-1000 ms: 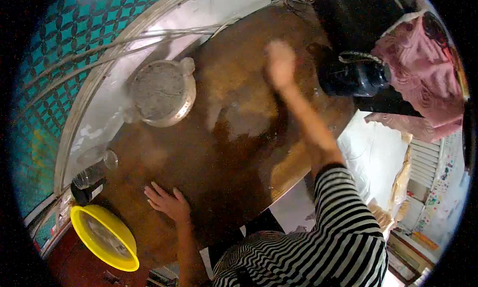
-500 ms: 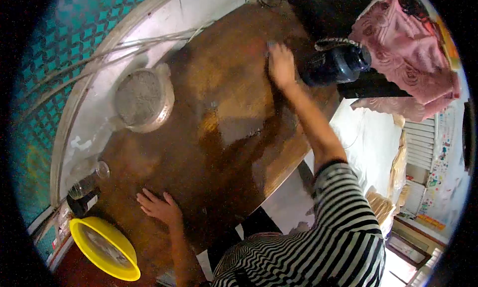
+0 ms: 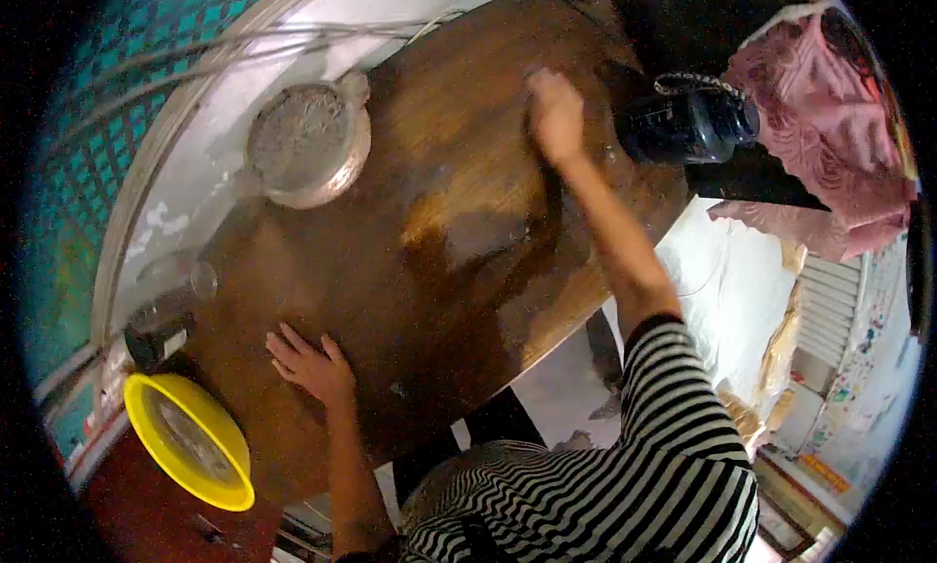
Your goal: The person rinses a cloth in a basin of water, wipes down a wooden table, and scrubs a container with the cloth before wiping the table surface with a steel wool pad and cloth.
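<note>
My right hand point(image 3: 557, 116) rests on the far part of a dark brown wooden table point(image 3: 322, 261), fingers curled down. Something small and greyish may be under its fingertips, too blurred to name. Around it the wood shows wet, shiny patches. Just right of this hand lies a dark blue bottle point(image 3: 678, 129) with a braided cord loop. My left hand point(image 3: 310, 366) lies flat on the table's near left part, fingers spread, holding nothing. A yellow basin point(image 3: 223, 493) stands to its lower left with greyish contents.
Against the wall at the back left sits a round metal vessel point(image 3: 305, 143) with a grey top. A clear jar point(image 3: 202, 280) and a dark container point(image 3: 161, 343) stand along the left edge. Pink patterned cloth point(image 3: 820, 124) hangs at right. Cables point(image 3: 293, 41) run along the wall.
The whole view has shifted a little as the head moved. My right hand stays on the far part of the table, its fingers more curled in view. My left hand remains flat.
</note>
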The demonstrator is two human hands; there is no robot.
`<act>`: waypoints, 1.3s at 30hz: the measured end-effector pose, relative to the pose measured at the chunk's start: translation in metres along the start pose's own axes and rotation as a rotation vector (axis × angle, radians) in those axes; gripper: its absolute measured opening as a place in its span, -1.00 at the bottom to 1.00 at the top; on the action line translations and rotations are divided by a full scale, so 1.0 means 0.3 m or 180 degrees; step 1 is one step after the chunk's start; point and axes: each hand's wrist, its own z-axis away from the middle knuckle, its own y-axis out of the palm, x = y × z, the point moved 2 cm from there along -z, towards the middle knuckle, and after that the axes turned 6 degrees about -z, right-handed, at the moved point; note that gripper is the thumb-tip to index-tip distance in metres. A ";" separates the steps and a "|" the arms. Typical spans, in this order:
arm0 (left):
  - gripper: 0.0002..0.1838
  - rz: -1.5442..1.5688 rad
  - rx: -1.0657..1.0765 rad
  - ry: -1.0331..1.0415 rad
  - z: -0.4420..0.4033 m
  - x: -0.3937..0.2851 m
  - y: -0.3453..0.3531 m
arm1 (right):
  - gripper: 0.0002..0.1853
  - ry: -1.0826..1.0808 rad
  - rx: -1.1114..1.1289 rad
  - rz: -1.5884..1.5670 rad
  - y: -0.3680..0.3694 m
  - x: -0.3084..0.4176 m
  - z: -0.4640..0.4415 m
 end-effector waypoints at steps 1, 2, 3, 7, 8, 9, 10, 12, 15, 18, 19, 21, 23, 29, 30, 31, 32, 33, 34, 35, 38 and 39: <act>-0.26 0.0025 -0.0092 0.0068 0.003 -0.010 0.007 | -0.61 -0.0114 0.0245 -0.0390 0.013 0.129 0.087; -0.26 0.0020 -0.0194 0.0120 0.007 -0.001 0.022 | -0.57 -0.0483 0.0137 -0.0582 0.026 0.296 0.174; -0.26 -0.0003 -0.0313 0.0161 0.012 0.015 0.025 | -0.59 -0.0622 0.0154 -0.0284 0.009 0.485 0.256; -0.25 0.0109 -0.0212 0.0020 -0.004 0.005 0.002 | -0.61 -0.1206 0.0677 -0.0875 0.133 0.843 0.482; -0.24 0.0126 -0.0229 0.0032 -0.004 0.011 0.002 | -0.62 -0.1476 0.0839 -0.0872 0.089 0.836 0.465; -0.24 0.0159 -0.0229 0.0038 -0.001 0.014 0.007 | -0.63 -0.1597 0.0940 -0.0812 0.046 0.783 0.431; -0.24 0.0178 -0.0261 0.0061 0.001 0.017 0.011 | -0.64 -0.1449 0.0913 -0.0573 0.006 0.689 0.365; -0.23 0.0228 -0.0319 0.0078 0.002 0.024 0.019 | -0.65 -0.0540 0.0742 0.0009 -0.069 0.487 0.189; -0.23 0.0261 -0.0221 0.0004 0.004 0.022 -0.005 | -0.61 0.0488 0.0693 0.0185 0.065 0.442 0.152; -0.24 0.0237 -0.0173 -0.0038 0.005 0.028 -0.002 | -0.57 -0.0686 0.0231 -0.0001 0.071 0.783 0.336; -0.24 0.0226 -0.0189 -0.0025 0.007 0.034 0.002 | -0.58 -0.0913 0.0370 -0.0154 0.060 0.805 0.343; -0.23 0.0196 -0.0220 0.0023 -0.001 0.042 0.009 | -0.60 -0.1344 0.0653 -0.0451 0.056 0.839 0.346; -0.23 0.0164 -0.0170 0.0000 0.001 0.041 0.013 | -0.65 -0.0985 0.0945 0.0036 0.018 0.765 0.286; -0.22 0.0255 -0.0190 -0.0036 0.014 0.041 0.015 | -0.74 -0.0237 -0.0085 0.0384 0.102 0.674 0.224; -0.22 0.0313 -0.0215 -0.0030 0.002 0.035 0.009 | -0.67 -0.0382 0.0472 -0.0102 0.094 0.816 0.289; -0.22 0.0346 -0.0191 -0.0043 -0.008 0.036 0.015 | -0.63 -0.0841 0.0602 -0.0343 0.113 0.938 0.400; -0.22 0.0370 -0.0159 -0.0051 -0.011 0.040 0.017 | -0.59 -0.1295 0.0740 -0.0586 0.111 1.015 0.455; -0.22 0.0393 -0.0107 -0.0072 -0.006 0.040 0.025 | -0.58 -0.1232 0.0821 -0.0411 0.102 0.975 0.447; -0.22 0.0377 -0.0158 -0.0047 0.004 0.041 0.037 | -0.57 -0.1177 0.0921 -0.0248 0.083 0.899 0.437; -0.21 0.0359 -0.0201 -0.0027 0.004 0.040 0.034 | -0.56 -0.1126 0.1029 -0.0088 0.056 0.830 0.406; -0.21 0.0274 -0.0116 -0.0006 0.004 0.034 0.025 | -0.56 -0.0401 0.0452 0.0378 0.069 0.652 0.126; -0.21 0.0255 -0.0086 -0.0015 0.002 0.033 0.023 | -0.56 -0.0091 0.0314 0.0280 0.105 0.630 0.049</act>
